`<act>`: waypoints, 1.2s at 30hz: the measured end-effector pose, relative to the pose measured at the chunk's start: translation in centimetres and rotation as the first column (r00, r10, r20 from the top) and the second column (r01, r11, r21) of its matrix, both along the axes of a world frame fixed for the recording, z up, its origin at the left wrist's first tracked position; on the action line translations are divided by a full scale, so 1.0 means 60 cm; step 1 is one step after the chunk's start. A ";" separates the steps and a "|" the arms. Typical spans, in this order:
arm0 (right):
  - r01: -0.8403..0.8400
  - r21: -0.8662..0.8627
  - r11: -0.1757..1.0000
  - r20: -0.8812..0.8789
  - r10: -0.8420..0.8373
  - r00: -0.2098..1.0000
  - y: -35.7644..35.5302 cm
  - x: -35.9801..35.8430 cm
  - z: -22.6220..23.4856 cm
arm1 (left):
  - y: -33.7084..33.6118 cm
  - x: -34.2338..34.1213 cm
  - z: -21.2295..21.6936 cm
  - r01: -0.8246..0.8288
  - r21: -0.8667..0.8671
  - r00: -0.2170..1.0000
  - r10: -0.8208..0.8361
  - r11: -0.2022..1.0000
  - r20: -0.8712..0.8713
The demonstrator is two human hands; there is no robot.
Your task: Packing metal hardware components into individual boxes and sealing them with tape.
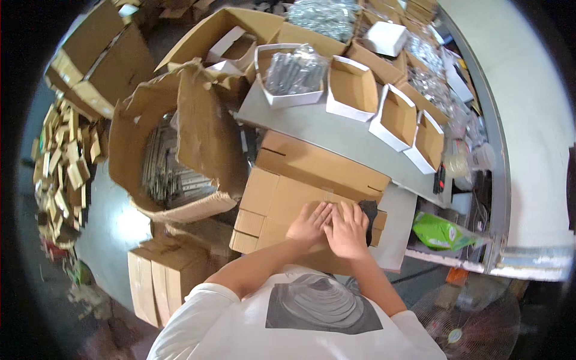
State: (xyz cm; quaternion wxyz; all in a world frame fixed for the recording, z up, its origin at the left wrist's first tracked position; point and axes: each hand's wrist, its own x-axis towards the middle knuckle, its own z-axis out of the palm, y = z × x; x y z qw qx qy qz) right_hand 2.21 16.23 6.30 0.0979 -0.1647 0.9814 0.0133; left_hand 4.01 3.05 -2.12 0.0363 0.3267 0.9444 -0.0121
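Note:
Both my hands lie flat, side by side, on top of a brown cardboard box (282, 195) in front of me. My left hand (308, 222) presses the box's top flaps with fingers spread. My right hand (348, 228) rests beside it, touching it, fingers over a dark object (369, 210) at the box's right edge. What the dark object is I cannot tell. A second closed brown box (318, 165) lies just beyond the first.
A grey table (336, 132) carries several open white-sided small boxes (351, 90), one holding bagged metal parts (294, 72). A large torn carton (180, 150) of metal pieces stands left. Stacked folded cartons (162, 276), a green bag (441, 231) and a fan (465, 324) surround me.

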 end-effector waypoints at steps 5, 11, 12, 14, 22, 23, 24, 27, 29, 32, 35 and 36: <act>0.052 -0.192 0.980 0.600 0.075 0.797 -0.038 -0.164 -0.036 | -0.045 0.062 -0.009 -0.402 0.498 0.916 0.324 0.769 0.239; 0.079 -0.736 0.672 0.647 0.664 0.374 -0.140 -0.235 -0.097 | -0.032 0.026 -0.095 -0.304 0.837 0.164 0.840 -0.455 0.517; 0.088 -0.807 0.584 0.566 0.722 0.397 -0.155 -0.246 -0.138 | -0.021 0.002 -0.068 -0.336 0.771 0.211 0.754 -0.541 0.622; 0.158 -0.739 0.655 0.663 0.664 0.346 -0.185 -0.258 -0.147 | -0.025 -0.019 -0.039 -0.347 0.686 0.215 0.657 -0.640 0.722; -0.395 -0.631 0.668 0.223 0.644 0.732 -0.198 -0.240 -0.177 | -0.056 -0.021 -0.028 -0.551 0.567 0.077 0.639 -0.612 0.765; -0.399 -0.628 0.668 0.220 0.645 0.732 -0.195 -0.245 -0.185 | -0.055 -0.025 -0.018 -0.548 0.569 0.080 0.639 -0.613 0.765; -0.436 -0.637 0.636 0.156 0.660 0.735 -0.193 -0.252 -0.192 | -0.050 -0.031 -0.004 -0.709 0.387 -0.152 0.663 -0.590 0.733; -0.365 -0.623 0.692 0.241 0.613 0.752 -0.208 -0.242 -0.171 | -0.059 -0.012 -0.028 -0.879 0.288 -0.244 0.878 -0.380 0.413; -0.256 -0.579 0.774 0.380 0.534 0.755 -0.222 -0.236 -0.152 | -0.083 -0.014 -0.039 -0.781 0.573 0.262 0.702 -0.249 0.662; -0.216 -0.466 0.858 0.482 0.451 0.752 -0.230 -0.237 -0.146 | -0.099 -0.021 -0.008 -0.907 0.412 0.269 0.639 -0.083 0.721; -0.249 -0.412 0.877 0.448 0.432 0.783 -0.239 -0.242 -0.158 | -0.116 -0.032 -0.004 -0.960 0.279 0.248 0.541 0.025 0.804; -0.215 -0.414 0.884 0.417 0.395 0.819 -0.240 -0.248 -0.176 | -0.118 -0.035 -0.005 -0.966 0.253 0.248 0.508 0.061 0.825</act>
